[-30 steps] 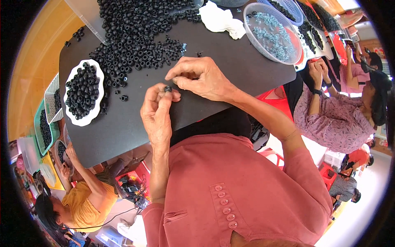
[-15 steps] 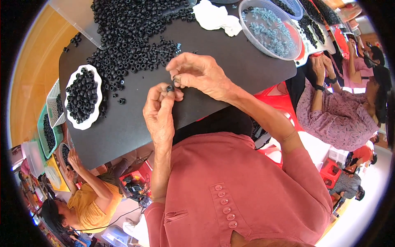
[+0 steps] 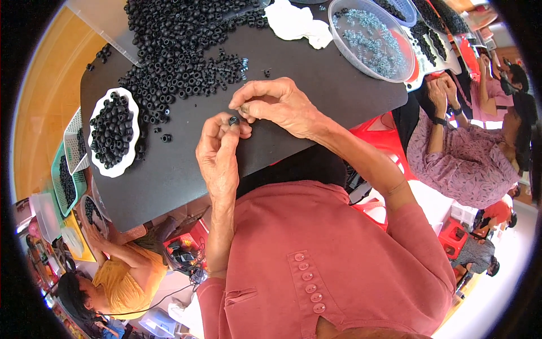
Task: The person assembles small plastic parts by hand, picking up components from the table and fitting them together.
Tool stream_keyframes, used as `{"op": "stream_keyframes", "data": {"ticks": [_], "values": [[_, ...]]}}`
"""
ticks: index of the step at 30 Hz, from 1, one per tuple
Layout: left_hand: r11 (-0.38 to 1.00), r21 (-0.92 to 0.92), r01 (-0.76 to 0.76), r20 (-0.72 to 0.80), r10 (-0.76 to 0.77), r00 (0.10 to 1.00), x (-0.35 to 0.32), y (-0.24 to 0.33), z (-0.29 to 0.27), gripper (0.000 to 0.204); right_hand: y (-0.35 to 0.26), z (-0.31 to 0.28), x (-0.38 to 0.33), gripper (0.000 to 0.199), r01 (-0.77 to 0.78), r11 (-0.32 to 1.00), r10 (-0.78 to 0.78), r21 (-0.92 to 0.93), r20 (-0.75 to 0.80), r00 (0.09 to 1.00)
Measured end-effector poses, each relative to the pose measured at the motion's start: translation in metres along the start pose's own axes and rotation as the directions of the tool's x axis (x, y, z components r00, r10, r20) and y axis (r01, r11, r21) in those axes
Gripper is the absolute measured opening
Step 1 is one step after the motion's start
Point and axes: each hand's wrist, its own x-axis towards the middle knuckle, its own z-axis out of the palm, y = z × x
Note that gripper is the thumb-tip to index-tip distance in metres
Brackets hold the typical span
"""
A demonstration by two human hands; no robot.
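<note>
My left hand [image 3: 217, 150] is closed, thumb and fingers pinching a small hollow black cord stopper body [image 3: 234, 121] with its round opening facing up. Just right of it, my right hand [image 3: 279, 107] is closed in a pinch. Whatever lies between its fingertips is too small and too covered to name. Both hands hover over the near part of the dark table [image 3: 169, 192], fingertips almost meeting. Beyond them spreads a large heap of similar black pieces [image 3: 180, 62]. A white scalloped dish [image 3: 137, 121] full of such pieces stands to the left.
A clear round tub [image 3: 389, 76] of small bluish springs [image 3: 372, 42] stands far right, beside a crumpled white cloth [image 3: 296, 24]. Green and white baskets [image 3: 73, 141] sit past the left edge. A person in yellow [image 3: 130, 277] works at left, another in patterned clothing [image 3: 451, 152] at right.
My right hand's fingertips have dropped slightly toward the piece in my left hand, uncovering small black bits on the table behind. My left hand stays put. The person at left has moved their hands.
</note>
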Motion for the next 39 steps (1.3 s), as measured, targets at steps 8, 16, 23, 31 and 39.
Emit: {"op": "stream_keyframes", "data": {"ticks": [8,16,23,31,39], "values": [[1.000,0.020,0.007,-0.013,-0.007,1.000,0.000,0.002,0.000,0.013,-0.001,0.008,-0.001,0.017,0.034,0.989,-0.039,-0.142,-0.033,0.999],[1.000,0.015,0.016,0.011,-0.017,1.000,-0.001,0.000,-0.004,0.014,0.002,0.002,-0.003,0.015,-0.034,0.993,0.026,-0.115,-0.065,0.998],[0.998,0.058,0.029,0.022,-0.030,0.999,0.000,0.002,-0.004,0.016,0.006,0.001,0.002,0.019,0.212,0.927,-0.198,-0.308,0.076,0.977],[0.999,0.034,0.037,0.029,-0.038,0.999,0.000,0.002,-0.005,0.018,-0.002,0.008,0.000,0.015,0.039,0.978,-0.037,-0.204,0.012,0.999],[0.998,0.044,0.051,0.044,-0.053,0.998,0.001,0.004,-0.004,0.018,-0.004,0.005,0.004,0.012,0.178,0.920,-0.152,-0.348,0.100,0.983]]}}
